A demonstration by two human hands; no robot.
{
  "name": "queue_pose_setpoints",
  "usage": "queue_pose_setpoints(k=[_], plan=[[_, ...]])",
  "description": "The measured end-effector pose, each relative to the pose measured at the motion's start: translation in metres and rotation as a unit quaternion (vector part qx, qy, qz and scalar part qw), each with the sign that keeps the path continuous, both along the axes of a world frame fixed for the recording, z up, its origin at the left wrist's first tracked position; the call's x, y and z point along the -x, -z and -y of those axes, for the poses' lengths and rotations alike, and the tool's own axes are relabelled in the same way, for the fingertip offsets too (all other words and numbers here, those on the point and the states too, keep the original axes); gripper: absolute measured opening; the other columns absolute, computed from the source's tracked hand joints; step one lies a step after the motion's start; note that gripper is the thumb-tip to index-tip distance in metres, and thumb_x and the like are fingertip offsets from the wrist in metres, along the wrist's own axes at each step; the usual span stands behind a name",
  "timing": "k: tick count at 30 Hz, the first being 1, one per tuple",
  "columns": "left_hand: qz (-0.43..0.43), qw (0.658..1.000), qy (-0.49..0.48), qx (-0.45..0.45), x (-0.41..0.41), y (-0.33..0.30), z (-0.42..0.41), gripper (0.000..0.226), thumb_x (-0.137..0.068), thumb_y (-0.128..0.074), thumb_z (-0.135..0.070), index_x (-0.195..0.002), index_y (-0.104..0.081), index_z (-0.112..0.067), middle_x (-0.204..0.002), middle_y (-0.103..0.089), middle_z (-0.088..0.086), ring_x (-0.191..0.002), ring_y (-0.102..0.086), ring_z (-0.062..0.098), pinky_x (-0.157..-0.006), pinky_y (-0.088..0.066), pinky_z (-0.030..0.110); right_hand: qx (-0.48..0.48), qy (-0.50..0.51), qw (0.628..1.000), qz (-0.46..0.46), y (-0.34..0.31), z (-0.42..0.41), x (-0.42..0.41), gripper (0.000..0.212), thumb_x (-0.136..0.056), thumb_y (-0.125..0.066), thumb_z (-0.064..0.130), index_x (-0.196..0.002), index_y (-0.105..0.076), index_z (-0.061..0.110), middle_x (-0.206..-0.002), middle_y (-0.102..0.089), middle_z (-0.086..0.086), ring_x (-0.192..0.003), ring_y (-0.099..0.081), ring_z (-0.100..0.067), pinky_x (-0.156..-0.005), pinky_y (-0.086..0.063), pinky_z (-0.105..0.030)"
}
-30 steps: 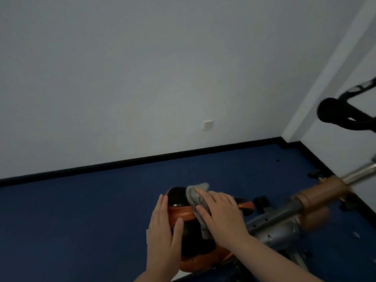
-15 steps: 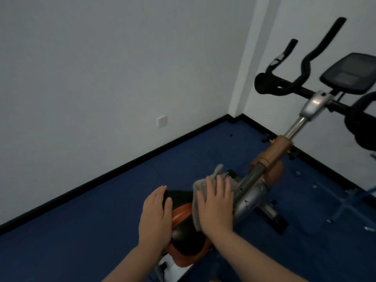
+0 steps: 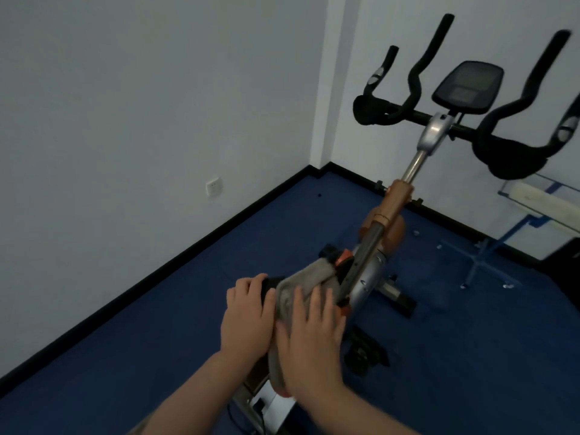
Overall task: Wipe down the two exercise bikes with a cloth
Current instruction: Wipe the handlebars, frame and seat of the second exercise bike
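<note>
Gym room: exercise bike (image 3: 405, 196), blue floor (image 3: 157, 324)

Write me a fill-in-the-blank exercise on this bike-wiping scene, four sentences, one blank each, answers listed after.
1. The right hand presses a grey ____ onto the bike's seat.
2. The left hand rests on the seat, its fingers curled over the ____ edge.
3. The floor is covered in ____ carpet.
4. The display console sits between the black ____.

Missing words: cloth; left; blue; handlebars
</note>
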State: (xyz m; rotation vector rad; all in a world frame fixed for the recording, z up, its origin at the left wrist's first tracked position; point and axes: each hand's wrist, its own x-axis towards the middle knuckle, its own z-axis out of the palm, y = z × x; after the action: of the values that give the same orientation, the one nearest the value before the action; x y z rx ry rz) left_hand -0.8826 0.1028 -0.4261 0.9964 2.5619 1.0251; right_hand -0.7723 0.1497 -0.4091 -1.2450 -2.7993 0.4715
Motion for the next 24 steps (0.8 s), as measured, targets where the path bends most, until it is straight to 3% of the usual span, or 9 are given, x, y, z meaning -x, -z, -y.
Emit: queue_pose_setpoints(k=[2,3,6,8,11,14,19,21,24], plan=[[0.006,1.0,0.021,-0.012,0.0,0.003,0.002,0.045,-0.102,-0.031,-0.04,-0.143,-0.039,-0.025,-0.139,-0.04,-0.008,-0.124,-0.031,0.008,-0.091,-0.039,0.026,-0.011,-0.057,0.998,-0.014,0.0,0.017,-0.016,0.065,-0.086,-0.033,0.051,-0.142,-0.047,0.018,-0.144,-0.048,-0.014,-0.136,-0.042,-0.035,-0.101,-0.039,-0.062],[0.015,0.999,0.029,-0.021,0.0,0.003,0.003,0.045,-0.102,-0.03,-0.039,-0.145,-0.037,-0.025,-0.142,-0.039,-0.009,-0.128,-0.031,0.008,-0.095,-0.036,0.026,-0.015,-0.073,0.997,-0.013,0.001,0.014,-0.019,0.065,-0.088,-0.031,0.053,-0.142,-0.046,0.02,-0.145,-0.048,-0.011,-0.137,-0.04,-0.032,-0.104,-0.039,-0.058],[0.033,0.998,0.042,-0.033,0.0,0.001,0.004,0.044,-0.103,-0.03,-0.039,-0.144,-0.037,-0.026,-0.146,-0.038,-0.01,-0.132,-0.033,0.008,-0.103,-0.037,0.032,0.026,-0.045,0.997,-0.062,0.005,-0.028,-0.011,0.062,-0.1,-0.016,0.054,-0.154,-0.014,0.025,-0.163,-0.007,-0.002,-0.149,0.005,-0.016,-0.122,-0.007,-0.04],[0.03,0.998,0.045,-0.03,0.0,-0.001,0.003,0.043,-0.103,-0.03,-0.038,-0.144,-0.037,-0.025,-0.146,-0.038,-0.008,-0.132,-0.035,0.01,-0.103,-0.038,0.035,0.078,0.031,0.992,-0.091,0.003,-0.046,0.0,0.06,-0.102,-0.023,0.048,-0.155,-0.006,0.025,-0.163,0.008,-0.001,-0.148,0.015,-0.016,-0.122,-0.001,-0.037],[0.031,0.998,0.051,-0.027,0.001,-0.001,0.005,0.045,-0.103,-0.028,-0.038,-0.144,-0.035,-0.023,-0.145,-0.039,-0.006,-0.129,-0.037,0.01,-0.101,-0.04,0.035,0.088,0.144,0.982,-0.089,0.008,-0.014,0.007,0.067,-0.098,-0.022,0.057,-0.155,0.002,0.028,-0.163,0.011,-0.002,-0.148,0.008,-0.022,-0.12,-0.018,-0.043],[0.027,0.998,0.055,-0.025,0.001,-0.002,0.005,0.044,-0.103,-0.028,-0.038,-0.144,-0.034,-0.023,-0.144,-0.039,-0.006,-0.128,-0.037,0.011,-0.099,-0.04,0.032,0.07,0.158,0.983,-0.066,0.016,0.023,-0.002,0.079,-0.084,-0.004,0.069,-0.151,0.013,0.03,-0.162,0.009,-0.002,-0.146,0.001,-0.025,-0.111,-0.03,-0.043],[0.021,0.998,0.057,-0.017,0.002,-0.003,0.004,0.045,-0.104,-0.027,-0.038,-0.145,-0.034,-0.021,-0.144,-0.038,-0.004,-0.128,-0.037,0.012,-0.098,-0.04,0.033,0.101,0.155,0.981,-0.053,-0.004,-0.033,0.017,0.072,-0.1,-0.026,0.053,-0.155,0.007,0.019,-0.162,0.008,-0.015,-0.147,-0.011,-0.032,-0.114,-0.03,-0.044],[0.019,0.998,0.057,-0.014,0.001,-0.003,0.005,0.045,-0.104,-0.027,-0.038,-0.145,-0.034,-0.022,-0.145,-0.037,-0.004,-0.129,-0.036,0.013,-0.098,-0.04,0.034,0.131,0.173,0.974,-0.057,-0.007,-0.041,0.022,0.071,-0.102,-0.025,0.05,-0.154,0.01,0.019,-0.161,0.008,-0.018,-0.145,-0.018,-0.035,-0.113,-0.032,-0.044],[0.022,0.998,0.061,-0.014,0.0,-0.003,0.005,0.044,-0.103,-0.027,-0.038,-0.144,-0.034,-0.023,-0.143,-0.038,-0.005,-0.126,-0.038,0.012,-0.093,-0.043,0.032,0.069,0.138,0.987,-0.043,0.006,-0.007,0.005,0.075,-0.095,-0.014,0.062,-0.153,0.013,0.023,-0.161,0.001,-0.014,-0.143,-0.019,-0.031,-0.109,-0.037,-0.04]])
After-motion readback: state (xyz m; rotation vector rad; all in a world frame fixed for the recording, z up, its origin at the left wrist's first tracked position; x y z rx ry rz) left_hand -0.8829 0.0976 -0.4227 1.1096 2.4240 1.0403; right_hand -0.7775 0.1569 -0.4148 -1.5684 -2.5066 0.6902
